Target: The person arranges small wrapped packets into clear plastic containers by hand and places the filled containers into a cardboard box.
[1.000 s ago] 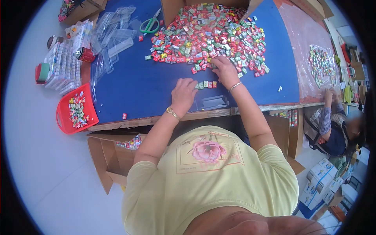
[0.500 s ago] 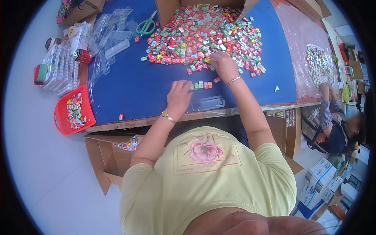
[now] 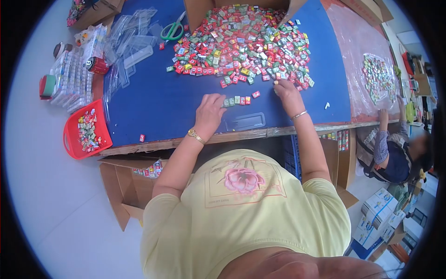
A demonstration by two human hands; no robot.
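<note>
The pile (image 3: 232, 46) at upper centre is a dense jumble of small blocky pieces (image 3: 245, 71) — red, green, white, some yellow. Mid-frame, a short row (image 3: 237, 100) runs green to red on the blue table (image 3: 158, 107), a loose red piece (image 3: 256, 94) just off its right end. The left hand (image 3: 210, 112) lies at the row's left end, fingers bent; the right hand (image 3: 289, 96) reaches toward the pile's lower edge, fingers curled — I cannot tell whether either grips anything.
</note>
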